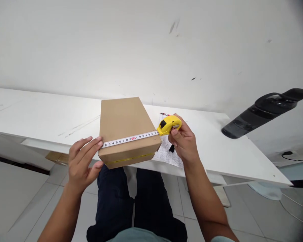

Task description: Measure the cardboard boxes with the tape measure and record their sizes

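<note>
A brown cardboard box [125,124] rests on the white table [40,117], its near end jutting over the table's front edge. A white tape blade [130,138] lies stretched across the box top. My left hand [83,161] pinches the blade's end against the box's left edge with fingertips and thumb. My right hand [183,139] grips the yellow tape measure case [169,124] just past the box's right edge.
A printed sheet of paper [166,153] lies under my right hand, with a pen [164,114] behind it. A dark object [262,112] juts in at the right. The white wall [151,43] stands close behind. My legs and the tiled floor [12,198] are below.
</note>
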`<state>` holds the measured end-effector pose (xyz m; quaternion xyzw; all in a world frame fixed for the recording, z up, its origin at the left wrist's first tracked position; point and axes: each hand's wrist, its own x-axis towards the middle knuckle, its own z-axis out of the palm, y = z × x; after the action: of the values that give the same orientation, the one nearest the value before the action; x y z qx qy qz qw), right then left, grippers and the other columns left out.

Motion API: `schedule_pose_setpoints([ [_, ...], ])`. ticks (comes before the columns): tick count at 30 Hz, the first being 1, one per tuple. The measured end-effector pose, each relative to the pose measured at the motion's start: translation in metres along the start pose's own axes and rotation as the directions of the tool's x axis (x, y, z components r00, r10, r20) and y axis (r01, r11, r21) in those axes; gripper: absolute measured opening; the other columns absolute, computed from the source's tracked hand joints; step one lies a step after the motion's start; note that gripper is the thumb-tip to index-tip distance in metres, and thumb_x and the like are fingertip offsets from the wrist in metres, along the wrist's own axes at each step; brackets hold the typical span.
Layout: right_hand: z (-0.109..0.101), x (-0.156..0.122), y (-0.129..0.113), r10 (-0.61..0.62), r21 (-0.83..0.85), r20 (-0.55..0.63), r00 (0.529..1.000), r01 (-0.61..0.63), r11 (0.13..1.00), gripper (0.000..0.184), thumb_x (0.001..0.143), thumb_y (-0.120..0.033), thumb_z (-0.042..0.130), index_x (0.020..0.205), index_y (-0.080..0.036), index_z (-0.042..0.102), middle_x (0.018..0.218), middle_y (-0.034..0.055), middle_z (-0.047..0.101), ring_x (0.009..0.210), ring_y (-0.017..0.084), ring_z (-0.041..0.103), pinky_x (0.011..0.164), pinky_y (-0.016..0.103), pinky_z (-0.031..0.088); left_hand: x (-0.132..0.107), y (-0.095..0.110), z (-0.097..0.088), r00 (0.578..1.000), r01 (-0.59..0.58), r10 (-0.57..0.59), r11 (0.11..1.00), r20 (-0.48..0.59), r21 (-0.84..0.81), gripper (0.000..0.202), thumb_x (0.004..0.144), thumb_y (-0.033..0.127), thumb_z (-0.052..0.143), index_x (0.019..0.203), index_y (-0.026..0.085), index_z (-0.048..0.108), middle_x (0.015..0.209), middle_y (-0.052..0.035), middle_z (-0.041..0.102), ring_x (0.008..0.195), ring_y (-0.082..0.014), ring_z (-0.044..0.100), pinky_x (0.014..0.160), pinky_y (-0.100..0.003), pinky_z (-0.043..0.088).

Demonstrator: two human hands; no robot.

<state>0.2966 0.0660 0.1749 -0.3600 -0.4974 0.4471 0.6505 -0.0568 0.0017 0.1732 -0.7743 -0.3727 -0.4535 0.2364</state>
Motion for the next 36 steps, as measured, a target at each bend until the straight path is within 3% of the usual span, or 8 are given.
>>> schedule_pose_setpoints([
  [12,-0.001,-0.004,-0.014,-0.028,0.003,-0.028,0.999,0.028,1.0,0.054,0.076,-0.046,0.085,0.125,-0.033,0.068,0.099,0.0,0.066,0.054,0.008,0.04,0.042,0.023,0.032,-0.002,-0.008,-0.001,0.991,0.044,-0.025,0.988,-0.133,0.146,0.04,0.084,0.018,0.078,0.121,0.031,0.07,0.107,-0.0016,0.08,0.116,-0.0278,0.07,0.114,-0.057,0.045],
  [17,-0.022,-0.054,-0.024,0.062,0.062,-0.113,0.992,-0.055,0.997,0.052,0.063,-0.045,0.095,0.108,-0.034,0.07,0.095,0.0024,0.071,0.075,0.02,0.064,0.061,0.033,0.055,-0.029,0.004,-0.03,0.968,-0.019,0.07,0.979,-0.243,0.205,0.049,0.076,0.012,0.077,0.121,0.032,0.073,0.12,0.0029,0.078,0.117,-0.0314,0.07,0.119,-0.062,0.045],
  [20,-0.023,-0.097,-0.009,0.249,0.083,0.054,0.967,-0.253,0.964,0.054,0.06,-0.043,0.097,0.107,-0.035,0.069,0.09,0.0023,0.073,0.072,0.023,0.067,0.062,0.038,0.058,-0.048,0.038,-0.035,0.985,-0.165,0.168,0.984,-0.039,0.066,0.046,0.072,0.012,0.079,0.109,0.04,0.076,0.13,0.0088,0.073,0.138,-0.029,0.057,0.132,-0.052,0.035],
  [24,0.0,-0.143,0.028,0.395,0.269,0.214,0.893,-0.442,0.856,0.058,0.06,-0.038,0.098,0.109,-0.033,0.068,0.091,-0.0013,0.075,0.071,0.016,0.069,0.064,0.028,0.057,-0.054,0.095,0.009,0.952,-0.296,0.303,0.945,0.034,-0.138,0.037,0.066,0.017,0.091,0.094,0.038,0.078,0.115,0.0071,0.077,0.151,-0.0223,0.041,0.133,-0.044,0.031],
  [29,0.029,-0.179,0.063,0.466,0.486,0.242,0.851,-0.522,0.701,0.061,0.06,-0.052,0.096,0.109,-0.031,0.067,0.084,-0.0035,0.071,0.05,0.006,0.054,0.044,0.019,0.043,-0.058,0.128,0.082,0.999,0.034,-0.028,0.908,0.019,-0.417,0.065,0.082,0.043,0.083,0.139,0.029,0.056,0.134,-0.0094,0.068,0.138,-0.0284,0.055,0.109,-0.048,0.055],
  [32,0.021,-0.174,0.055,0.395,0.304,0.325,0.859,-0.49,0.817,0.054,0.069,-0.069,0.084,0.112,-0.04,0.07,0.082,-0.0025,0.072,0.049,0.012,0.055,0.045,0.027,0.047,-0.057,0.131,0.1,0.966,0.22,-0.08,0.755,0.246,-0.618,0.081,0.085,0.064,0.071,0.149,0.025,0.042,0.131,-0.014,0.07,0.125,-0.0293,0.066,0.099,-0.047,0.06],
  [34,0.004,-0.149,0.036,0.275,-0.043,0.319,0.907,-0.276,0.96,0.043,0.08,-0.077,0.067,0.102,-0.041,0.075,0.088,0.001,0.076,0.072,0.022,0.07,0.066,0.041,0.058,-0.051,0.133,0.104,0.955,0.237,-0.033,0.68,0.295,-0.694,0.078,0.083,0.07,0.069,0.143,0.026,0.045,0.126,-0.0119,0.072,0.119,-0.028,0.069,0.096,-0.046,0.06],
  [36,-0.02,-0.104,0.015,0.102,-0.498,0.24,0.965,0.033,0.867,0.052,0.087,-0.08,0.05,0.078,-0.035,0.076,0.091,0.0027,0.079,0.088,0.028,0.074,0.086,0.049,0.058,-0.041,0.138,0.106,0.962,0.186,0.019,0.684,0.272,-0.705,0.077,0.079,0.07,0.075,0.137,0.027,0.048,0.123,-0.0094,0.074,0.116,-0.0277,0.07,0.096,-0.046,0.059],
])
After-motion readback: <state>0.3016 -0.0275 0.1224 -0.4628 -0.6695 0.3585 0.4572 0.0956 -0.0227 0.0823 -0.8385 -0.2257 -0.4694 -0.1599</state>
